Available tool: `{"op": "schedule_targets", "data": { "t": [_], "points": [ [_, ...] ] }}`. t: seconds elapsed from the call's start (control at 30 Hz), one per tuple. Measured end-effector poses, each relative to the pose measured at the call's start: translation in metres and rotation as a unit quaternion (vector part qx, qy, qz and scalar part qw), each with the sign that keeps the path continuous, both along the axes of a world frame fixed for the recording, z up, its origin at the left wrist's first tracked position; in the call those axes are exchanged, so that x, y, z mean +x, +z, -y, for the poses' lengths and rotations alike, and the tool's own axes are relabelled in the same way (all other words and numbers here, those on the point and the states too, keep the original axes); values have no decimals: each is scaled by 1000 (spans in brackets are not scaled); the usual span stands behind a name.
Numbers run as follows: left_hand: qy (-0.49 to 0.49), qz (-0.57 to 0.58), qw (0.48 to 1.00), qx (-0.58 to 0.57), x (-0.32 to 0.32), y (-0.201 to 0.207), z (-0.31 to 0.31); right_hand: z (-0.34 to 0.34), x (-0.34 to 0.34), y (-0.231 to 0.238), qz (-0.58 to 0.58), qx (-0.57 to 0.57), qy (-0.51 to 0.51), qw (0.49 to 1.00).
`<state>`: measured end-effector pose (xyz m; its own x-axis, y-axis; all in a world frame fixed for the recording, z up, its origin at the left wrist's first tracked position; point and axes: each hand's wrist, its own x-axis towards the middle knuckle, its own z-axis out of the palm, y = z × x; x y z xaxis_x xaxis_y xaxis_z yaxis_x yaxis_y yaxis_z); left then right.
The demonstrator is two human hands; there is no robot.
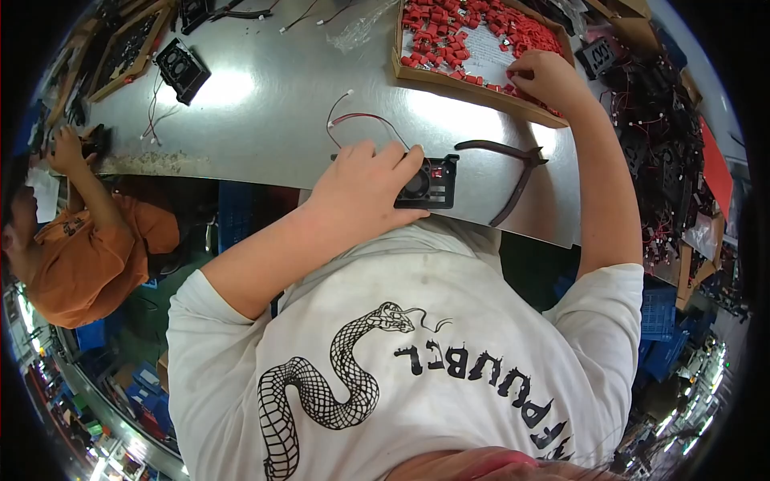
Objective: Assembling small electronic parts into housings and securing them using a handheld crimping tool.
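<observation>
My left hand is closed over a black plastic fan housing at the near edge of the metal table. A small red part shows in the housing, and a red-and-black wire pair with a white plug runs out behind it. Over the right side of a shallow cardboard tray, my right hand has its thumb and fingertips pinched together among small red parts. Whether a part sits between those fingertips cannot be made out. Dark-handled cutting pliers lie right of the housing.
Another black fan housing with wires lies at the far left of the table. At the left edge a co-worker in an orange shirt handles a dark part. Many black housings and wires are heaped on the right. Clear plastic lies at the back.
</observation>
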<state>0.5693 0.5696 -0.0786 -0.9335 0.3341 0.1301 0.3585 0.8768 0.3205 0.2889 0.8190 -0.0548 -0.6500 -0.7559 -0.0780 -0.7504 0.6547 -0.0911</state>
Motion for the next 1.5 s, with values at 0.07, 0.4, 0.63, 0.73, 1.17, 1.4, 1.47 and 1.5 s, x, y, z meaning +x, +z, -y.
{"op": "schedule_targets", "data": {
  "t": [0.07,0.4,0.63,0.73,1.17,1.4,1.47,1.5],
  "points": [
    [6,5,1000,-4,0,-1,1,7,21,11,17,-89,-18,996],
    [24,-24,999,-11,3,-2,-7,38,184,7,78,-134,50,987],
    [27,-37,999,-17,6,-2,-8,44,189,4,65,-93,67,991],
    [28,-22,999,-25,5,0,-8,45,191,2,65,-83,62,992],
    [35,-1,999,26,-7,-1,24,-52,197,-38,40,-108,124,986],
    [-9,11,999,51,-30,-8,-11,0,163,15,391,-657,169,622],
    [-25,20,998,52,-35,-6,-15,18,151,18,423,-636,165,624],
    [-30,30,998,50,-36,-4,-16,22,150,20,453,-618,148,626]
  ]
}}
